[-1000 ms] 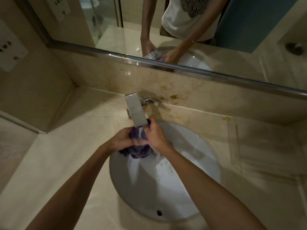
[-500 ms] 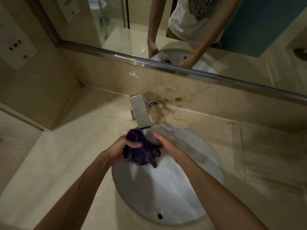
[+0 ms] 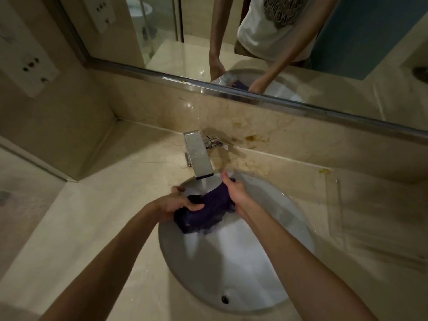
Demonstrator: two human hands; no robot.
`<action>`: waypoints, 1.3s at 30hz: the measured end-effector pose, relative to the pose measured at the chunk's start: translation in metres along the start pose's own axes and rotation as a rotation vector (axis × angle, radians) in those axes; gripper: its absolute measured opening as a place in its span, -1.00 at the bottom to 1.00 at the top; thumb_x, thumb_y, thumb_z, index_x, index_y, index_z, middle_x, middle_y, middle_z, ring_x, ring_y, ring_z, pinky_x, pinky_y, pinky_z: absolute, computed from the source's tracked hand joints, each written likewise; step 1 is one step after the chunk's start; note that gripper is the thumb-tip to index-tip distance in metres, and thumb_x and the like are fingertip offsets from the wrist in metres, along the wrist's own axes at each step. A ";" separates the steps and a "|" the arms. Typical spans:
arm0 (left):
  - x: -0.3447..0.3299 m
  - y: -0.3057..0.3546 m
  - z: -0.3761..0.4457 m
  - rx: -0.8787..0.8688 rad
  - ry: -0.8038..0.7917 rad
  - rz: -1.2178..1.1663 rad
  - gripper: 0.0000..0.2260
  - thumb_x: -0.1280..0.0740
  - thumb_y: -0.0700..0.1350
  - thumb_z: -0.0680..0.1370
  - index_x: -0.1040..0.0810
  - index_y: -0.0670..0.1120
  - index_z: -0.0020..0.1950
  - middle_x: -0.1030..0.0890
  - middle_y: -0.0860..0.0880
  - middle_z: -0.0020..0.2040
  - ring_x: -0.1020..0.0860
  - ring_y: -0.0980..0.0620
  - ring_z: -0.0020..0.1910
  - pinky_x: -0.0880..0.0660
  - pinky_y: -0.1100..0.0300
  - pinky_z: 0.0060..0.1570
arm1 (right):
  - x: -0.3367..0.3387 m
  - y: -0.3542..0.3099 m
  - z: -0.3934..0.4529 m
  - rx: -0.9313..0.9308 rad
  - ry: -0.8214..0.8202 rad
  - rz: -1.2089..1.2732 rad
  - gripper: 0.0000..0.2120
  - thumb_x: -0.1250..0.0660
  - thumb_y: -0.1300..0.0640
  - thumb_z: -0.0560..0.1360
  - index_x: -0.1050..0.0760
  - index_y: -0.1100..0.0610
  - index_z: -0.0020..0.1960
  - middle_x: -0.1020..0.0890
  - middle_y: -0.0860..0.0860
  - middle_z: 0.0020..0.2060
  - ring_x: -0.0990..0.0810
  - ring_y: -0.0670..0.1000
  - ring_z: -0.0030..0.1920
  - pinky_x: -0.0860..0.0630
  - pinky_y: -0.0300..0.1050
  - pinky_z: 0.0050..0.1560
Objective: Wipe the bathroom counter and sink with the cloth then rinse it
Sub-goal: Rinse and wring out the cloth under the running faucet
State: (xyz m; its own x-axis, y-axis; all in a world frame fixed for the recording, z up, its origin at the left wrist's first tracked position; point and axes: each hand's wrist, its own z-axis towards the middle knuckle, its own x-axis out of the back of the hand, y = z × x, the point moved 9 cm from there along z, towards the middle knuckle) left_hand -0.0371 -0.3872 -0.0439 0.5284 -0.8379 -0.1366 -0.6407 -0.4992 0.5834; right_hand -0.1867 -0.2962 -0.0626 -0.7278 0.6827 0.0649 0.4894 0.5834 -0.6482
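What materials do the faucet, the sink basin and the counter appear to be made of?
Faucet: probably chromed or polished metal, since its flat faces mirror the light.
Sink basin: likely glazed white ceramic, smooth and glossy.
Counter: looks like polished beige marble or similar stone, with fine veins and a soft sheen; it could be an imitation.

Dim, warm yellowish light throughout. Brightest area: white sink (image 3: pixel 254 262) bowl at 6 o'clock, lit from above. Faucet (image 3: pixel 199 156) throws soft shadow toward 3 o'clock across counter (image 3: pixel 104 205). Small glare spots on mirror (image 3: pixel 208 31) frame and on backsplash near 12 o'clock. Corners darken. Wide-angle bending curves mirror frame and wall lines at edges. Forearms at 6 o'clock slightly soft.
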 end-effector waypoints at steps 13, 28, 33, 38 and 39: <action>0.005 0.045 -0.009 -0.499 0.300 1.206 -0.61 -0.58 -0.06 0.36 -0.63 -0.09 0.14 -0.23 -0.06 0.25 -0.50 -0.03 -0.02 -0.50 0.24 0.18 | 0.013 -0.042 -0.021 0.403 -0.216 -1.264 -0.16 -0.71 0.12 0.31 -0.26 0.00 0.40 -0.49 0.09 0.24 -0.52 0.14 0.21 -0.54 0.04 0.15; 0.033 0.028 0.009 -0.421 0.274 0.232 -0.79 -0.36 -0.14 0.60 -0.56 -0.17 0.20 -0.68 -0.13 0.02 -0.67 -0.09 0.02 -0.60 0.23 -0.09 | 0.010 -0.044 0.000 0.418 -0.119 -0.499 -0.81 -0.46 0.10 0.60 -0.60 0.17 0.14 -0.70 0.05 -0.08 -0.67 0.07 -0.04 -0.58 -0.03 0.06; 0.042 0.029 0.012 -0.385 0.341 0.281 -0.82 -0.37 -0.09 0.60 -0.58 -0.10 0.17 -0.68 -0.09 0.01 -0.67 -0.04 -0.02 -0.62 0.06 0.01 | 0.004 -0.029 0.008 0.337 -0.163 -0.431 -0.66 -0.45 0.08 0.61 -0.48 0.09 0.33 -0.63 -0.05 0.04 -0.62 -0.02 0.04 -0.48 -0.31 -0.17; 0.050 0.048 0.008 -0.474 0.428 0.624 -0.90 -0.36 -0.18 0.58 -0.61 -0.07 0.08 -0.68 -0.12 0.02 -0.63 -0.13 0.04 -0.55 0.03 0.07 | 0.003 -0.035 0.007 0.421 -0.125 -0.419 -0.75 -0.43 0.14 0.63 -0.66 0.15 0.28 -0.72 -0.02 -0.08 -0.66 -0.07 -0.10 -0.51 -0.22 -0.02; 0.048 0.052 0.006 -0.471 0.461 0.680 -0.87 -0.37 -0.18 0.57 -0.62 -0.06 0.10 -0.68 -0.12 0.03 -0.63 -0.14 0.05 -0.53 0.07 0.06 | 0.004 -0.035 0.009 0.430 -0.089 -0.430 -0.75 -0.41 0.15 0.63 -0.65 0.16 0.29 -0.74 0.05 -0.01 -0.68 0.03 -0.01 -0.52 -0.14 0.05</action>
State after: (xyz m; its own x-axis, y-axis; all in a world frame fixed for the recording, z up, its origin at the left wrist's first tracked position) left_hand -0.0481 -0.4546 -0.0246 0.3567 -0.6961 0.6230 -0.6548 0.2894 0.6983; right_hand -0.2111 -0.3183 -0.0465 -0.8633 0.3759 0.3368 -0.0808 0.5558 -0.8274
